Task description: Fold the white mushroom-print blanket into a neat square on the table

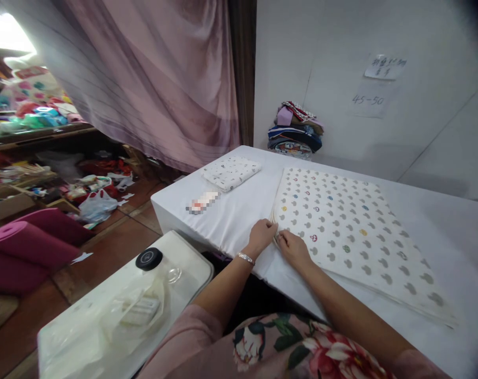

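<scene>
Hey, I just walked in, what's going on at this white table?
A person's left hand and right hand meet at the near left corner of a mushroom-print cloth, both pinching its layered edge. The cloth lies spread on the white table. A folded printed cloth sits farther left, apart from the hands.

L forearm [227, 288] & R forearm [337, 292] reach fwd, angled in; L hand [261, 236] & R hand [295, 249] v. close tog., fingers curled, tips pinched.
</scene>
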`<state>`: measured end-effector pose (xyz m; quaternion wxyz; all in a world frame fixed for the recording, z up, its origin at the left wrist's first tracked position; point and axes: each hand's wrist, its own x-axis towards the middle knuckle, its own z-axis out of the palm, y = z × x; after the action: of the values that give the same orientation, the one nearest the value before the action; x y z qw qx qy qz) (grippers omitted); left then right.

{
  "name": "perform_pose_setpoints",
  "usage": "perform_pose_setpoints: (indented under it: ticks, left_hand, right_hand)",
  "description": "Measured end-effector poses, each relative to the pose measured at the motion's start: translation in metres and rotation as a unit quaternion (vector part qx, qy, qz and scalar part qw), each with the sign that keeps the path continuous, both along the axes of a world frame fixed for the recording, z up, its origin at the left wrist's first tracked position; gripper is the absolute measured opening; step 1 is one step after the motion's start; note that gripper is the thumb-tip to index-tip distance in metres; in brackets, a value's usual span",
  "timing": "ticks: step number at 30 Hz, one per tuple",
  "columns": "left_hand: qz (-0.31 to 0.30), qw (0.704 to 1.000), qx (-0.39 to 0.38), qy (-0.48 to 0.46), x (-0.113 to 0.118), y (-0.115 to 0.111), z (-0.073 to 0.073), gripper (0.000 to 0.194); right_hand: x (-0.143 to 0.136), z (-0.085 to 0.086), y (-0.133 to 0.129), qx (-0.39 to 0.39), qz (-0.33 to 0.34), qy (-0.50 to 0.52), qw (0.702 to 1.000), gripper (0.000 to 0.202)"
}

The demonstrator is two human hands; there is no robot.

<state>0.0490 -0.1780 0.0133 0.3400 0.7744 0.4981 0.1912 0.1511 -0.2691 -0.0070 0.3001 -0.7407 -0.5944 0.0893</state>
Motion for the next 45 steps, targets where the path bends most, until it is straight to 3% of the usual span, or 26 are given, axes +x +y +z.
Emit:
perform_pose_setpoints:
  ticks: [5, 15, 26, 37, 45]
  left_hand:
    - [-0.006, 1.000, 0.003, 0.014, -0.003, 0.002, -0.003, 0.038]
    - [-0.024, 0.999, 0.009, 0.025, -0.005, -0.001, -0.004, 0.028]
    - [0.004, 1.000, 0.001, 0.020, -0.004, 0.001, -0.005, 0.019]
    - [0.013, 0.999, 0.044, -0.004, -0.003, -0.008, -0.006, 0.017]
    - [0.009, 0.999, 0.042, -0.018, -0.003, -0.007, -0.007, 0.025]
  right_hand:
    - [0.000, 0.003, 0.000, 0.004, 0.005, 0.016, 1.000, 0.023]
    - [0.001, 0.003, 0.000, 0.028, 0.004, 0.045, 0.999, 0.025]
    - [-0.001, -0.002, -0.006, 0.135, -0.014, 0.107, 0.985, 0.017]
    - [-0.006, -0.006, 0.002, 0.016, 0.006, 0.004, 1.000, 0.014]
    - [-0.011, 0.003, 0.001, -0.007, 0.022, 0.001, 1.000, 0.015]
